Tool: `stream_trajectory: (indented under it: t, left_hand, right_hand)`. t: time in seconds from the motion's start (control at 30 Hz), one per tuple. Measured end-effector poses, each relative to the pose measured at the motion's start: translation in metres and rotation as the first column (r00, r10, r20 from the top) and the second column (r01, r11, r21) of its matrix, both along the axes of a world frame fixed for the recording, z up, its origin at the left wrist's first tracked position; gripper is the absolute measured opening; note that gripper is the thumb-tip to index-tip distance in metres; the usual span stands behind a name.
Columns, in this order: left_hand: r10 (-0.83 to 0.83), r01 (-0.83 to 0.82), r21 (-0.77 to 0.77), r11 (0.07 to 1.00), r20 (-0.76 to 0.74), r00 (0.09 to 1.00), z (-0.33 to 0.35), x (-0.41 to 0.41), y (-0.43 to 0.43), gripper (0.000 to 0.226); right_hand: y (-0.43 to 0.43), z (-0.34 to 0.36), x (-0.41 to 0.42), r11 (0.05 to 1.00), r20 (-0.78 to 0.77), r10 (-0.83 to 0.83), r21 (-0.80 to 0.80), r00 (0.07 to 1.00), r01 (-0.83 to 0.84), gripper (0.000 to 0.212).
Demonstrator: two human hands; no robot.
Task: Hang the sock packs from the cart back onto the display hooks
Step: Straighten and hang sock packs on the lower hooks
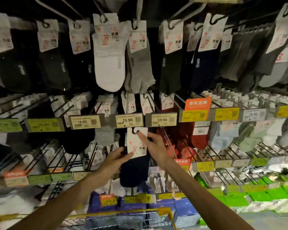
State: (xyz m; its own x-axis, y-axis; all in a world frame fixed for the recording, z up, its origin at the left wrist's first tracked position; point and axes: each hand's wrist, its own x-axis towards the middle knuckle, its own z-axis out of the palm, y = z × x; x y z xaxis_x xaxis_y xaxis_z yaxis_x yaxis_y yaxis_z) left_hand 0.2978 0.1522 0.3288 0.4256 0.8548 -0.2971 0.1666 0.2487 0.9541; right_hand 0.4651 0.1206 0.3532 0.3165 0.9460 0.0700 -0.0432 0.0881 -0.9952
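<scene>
Both hands up at the rack. Navy sock pack (135, 161) held betw. them, just under the 25.90 tag (129, 120). L hand (115, 159) pinches the card's lower left edge, thumb on front. R hand (154, 146) grips the right edge, forefinger pressed by the card's hook (134, 130) at top. Cart (166, 213) rim below the wrists.

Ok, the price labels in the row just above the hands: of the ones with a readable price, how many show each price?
Above the held sock pack:
19.90 labels: 3
25.90 labels: 2
Total readable: 5
The other labels in that row are too blurred to read.
</scene>
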Motion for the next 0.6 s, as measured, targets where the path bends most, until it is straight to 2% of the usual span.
stream_trajectory:
  t: [0.1,0.2,0.37,0.5,0.6]
  left_hand:
    - [0.046,-0.047,0.005,0.999,0.027,0.999,0.008,-0.007,0.012,0.023]
    - [0.068,-0.068,0.005,0.998,0.061,0.996,0.017,-0.01,0.02,0.023]
    - [0.069,-0.07,-0.001,0.998,0.09,0.994,0.021,-0.012,0.022,0.03]
    - [0.029,-0.033,0.032,0.999,0.119,0.992,0.013,-0.02,0.02,0.027]
    - [0.04,-0.054,0.083,0.995,0.16,0.986,0.013,-0.025,0.029,0.036]
  right_hand:
    - [0.019,0.008,-0.009,0.999,0.029,-0.018,0.037,0.999,0.017,0.023]
    - [0.032,0.015,-0.017,0.996,0.024,-0.037,0.088,0.999,0.034,0.013]
    - [0.037,0.016,-0.021,0.99,0.027,-0.042,0.137,0.999,0.038,0.025]
    - [0.036,0.014,-0.022,0.977,0.073,-0.022,0.213,0.997,0.006,0.023]
    - [0.045,0.014,-0.023,0.985,0.079,-0.017,0.175,0.997,0.003,0.022]
